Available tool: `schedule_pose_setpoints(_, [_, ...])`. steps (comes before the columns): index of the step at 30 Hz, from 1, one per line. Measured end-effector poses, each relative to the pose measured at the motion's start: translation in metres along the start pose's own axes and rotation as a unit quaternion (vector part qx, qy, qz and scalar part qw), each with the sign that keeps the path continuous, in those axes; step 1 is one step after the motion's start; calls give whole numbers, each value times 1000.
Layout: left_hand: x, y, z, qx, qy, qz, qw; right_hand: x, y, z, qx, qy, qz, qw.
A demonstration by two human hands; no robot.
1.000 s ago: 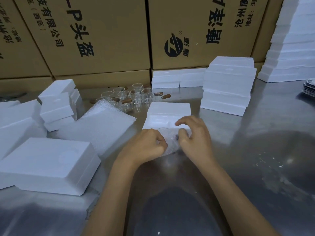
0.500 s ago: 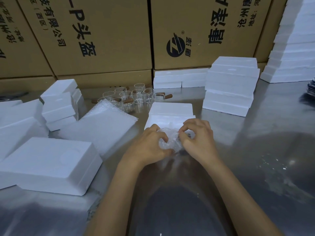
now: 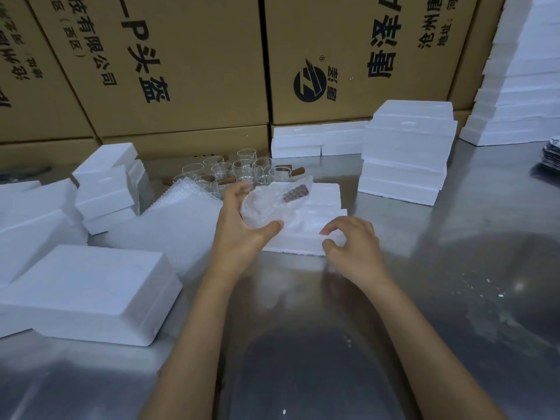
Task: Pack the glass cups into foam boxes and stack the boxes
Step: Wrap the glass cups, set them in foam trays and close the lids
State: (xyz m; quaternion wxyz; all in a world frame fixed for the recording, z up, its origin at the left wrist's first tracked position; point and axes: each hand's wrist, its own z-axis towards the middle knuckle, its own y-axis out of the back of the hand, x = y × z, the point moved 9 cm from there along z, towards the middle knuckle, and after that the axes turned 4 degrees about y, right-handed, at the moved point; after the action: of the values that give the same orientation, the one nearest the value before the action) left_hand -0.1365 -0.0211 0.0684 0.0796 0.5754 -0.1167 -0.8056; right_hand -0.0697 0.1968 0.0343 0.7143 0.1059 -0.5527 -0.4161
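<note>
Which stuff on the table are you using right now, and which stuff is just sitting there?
In use:
left hand holding the wrapped cup
right hand at the open foam box
glass cups waiting
bubble wrap sheets
foam box stack

Just sitting there:
cardboard cartons
dark packets at the right edge

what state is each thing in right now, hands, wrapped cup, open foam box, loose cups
left hand: grips the wrapped cup, lifted
wrapped cup: in bubble wrap, held above the foam box
right hand: fingers curled at the box's near right corner, apparently holding nothing
foam box: open, on the table
glass cups: unwrapped, upright, clustered behind
</note>
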Motion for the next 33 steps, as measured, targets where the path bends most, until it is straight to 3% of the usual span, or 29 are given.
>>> schedule_pose_setpoints(8, [16,-18,1,35,18,59,997,3,-2,-1,10,3,16,1000])
schedule_pose_setpoints(18, [38,-33,-3,117,81,6,990,5,2,-2,-5,-8,40,999])
schedule_pose_setpoints(22, [40,-32,-3,126,83,-6,989,19,6,-6,-32,42,24,998])
schedule_pose_setpoints(28, [40,-32,-4,140,65,12,988,32,-6,-9,-1,97,-8,995])
schedule_pose_setpoints(33, [40,-31,-6,127,75,-21,989,9,7,9,-66,-18,96,993])
